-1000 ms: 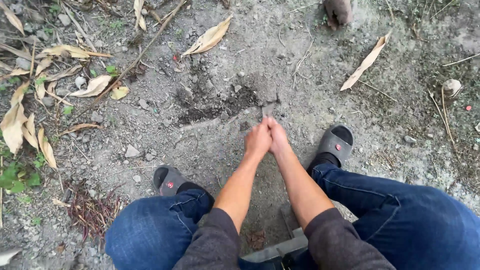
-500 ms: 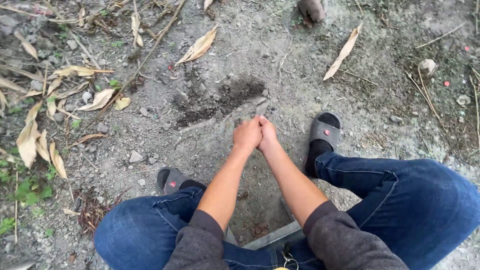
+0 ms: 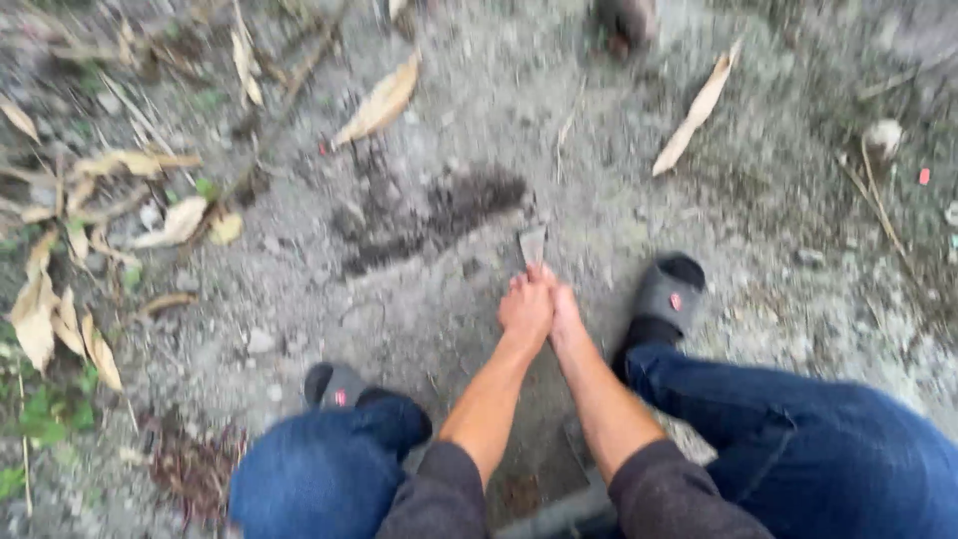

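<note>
Now both hands, left (image 3: 524,311) and right (image 3: 565,317), pressed together, clasp the grey blade (image 3: 533,246), drawn nearer than before.

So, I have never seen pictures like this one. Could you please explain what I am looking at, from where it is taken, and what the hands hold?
The picture comes from a camera worn on a person's head, looking down, so you see that person's own arms and knees in blue jeans. It is blurred by movement. The left hand and the right hand are pressed together around a small flat grey tool, whose blade sticks out toward a dark dug patch in the grey, stony ground. The feet wear grey sandals. Dry leaves lie around, mostly at the left.
</note>
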